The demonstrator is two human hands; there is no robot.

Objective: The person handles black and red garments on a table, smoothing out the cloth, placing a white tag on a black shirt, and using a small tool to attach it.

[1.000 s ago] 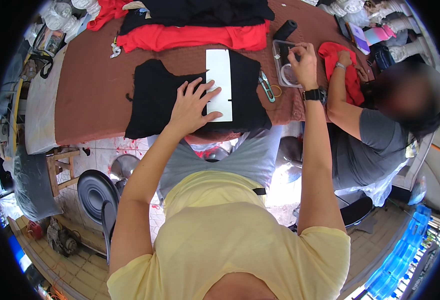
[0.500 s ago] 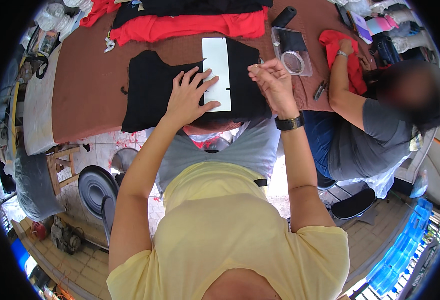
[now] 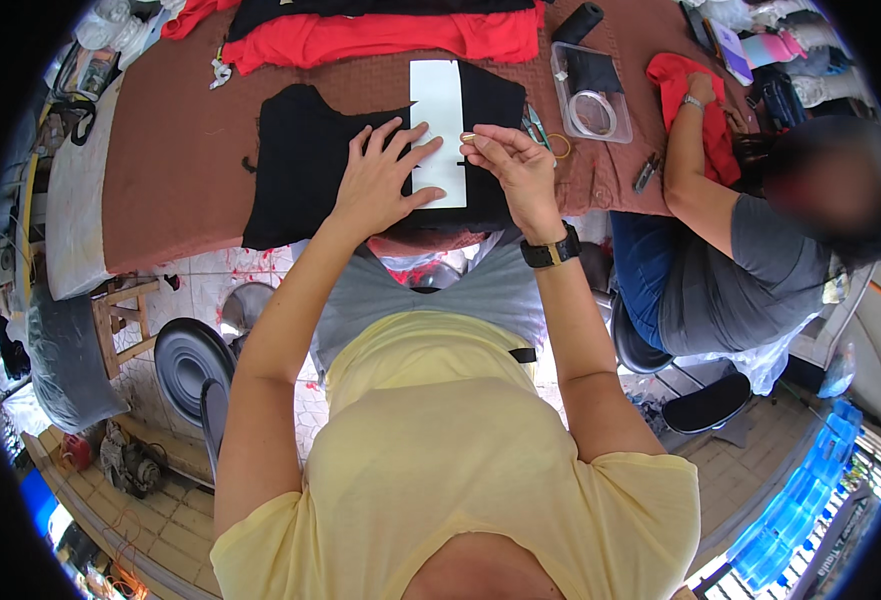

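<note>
A piece of black fabric (image 3: 300, 150) lies flat near the front edge of the table, with a white notched card strip (image 3: 438, 95) upright across it. My left hand (image 3: 380, 185) presses on the strip's left side with its fingers spread. Beside the strip's right edge, my right hand (image 3: 520, 175) pinches a small pale yellowish piece (image 3: 468, 137) between thumb and fingertips; its exact kind is too small to tell. Thread snips (image 3: 534, 125) lie just beyond my right hand, next to a thin yellow loop (image 3: 560, 146).
Red fabric (image 3: 380, 40) is piled at the back of the brown-covered table (image 3: 180, 160). To the right stand a clear plastic box (image 3: 615, 128) with a white tape roll and a black cylinder (image 3: 577, 22). A co-worker (image 3: 740, 240) sits at the right, one hand on red cloth (image 3: 675, 75).
My right hand has moved left, to the strip's right edge, with the small pale piece, uncovering the snips. My left hand stays on the strip. The view has shifted slightly.
</note>
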